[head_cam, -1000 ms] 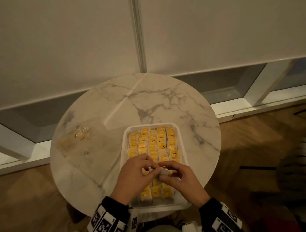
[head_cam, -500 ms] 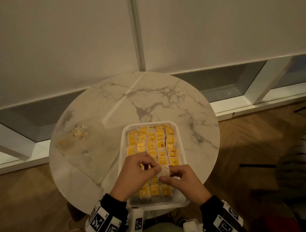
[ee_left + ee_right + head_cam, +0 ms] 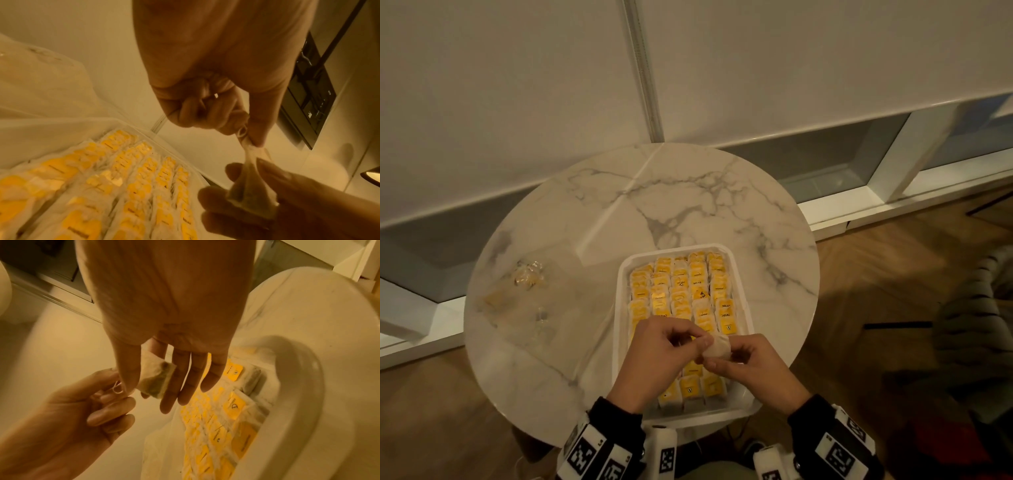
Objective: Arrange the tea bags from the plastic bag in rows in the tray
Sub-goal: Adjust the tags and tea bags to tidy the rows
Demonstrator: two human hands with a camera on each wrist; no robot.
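Observation:
A white tray (image 3: 621, 284) on the round marble table holds several rows of tea bags (image 3: 681, 291) with yellow tags. Both hands hover over its near middle with one tea bag (image 3: 717, 347) between them. My right hand (image 3: 717, 359) pinches the pouch between thumb and fingers; the right wrist view shows the pouch (image 3: 156, 378) against the fingers. My left hand (image 3: 697, 341) pinches the bag's top and its looped string (image 3: 243, 132). The clear plastic bag (image 3: 527, 301) lies flat on the table's left side with a few yellow pieces in it.
The table edge runs close to the tray's near rim, with wooden floor below. A white wall and low window frames stand behind the table. Bare marble (image 3: 671, 198) lies beyond the tray. A dark shape (image 3: 969, 325) sits on the floor at right.
Both hands have kept hold of the same tea bag over the tray's near middle. It sits slightly higher now, and the left fingers have shifted at its top.

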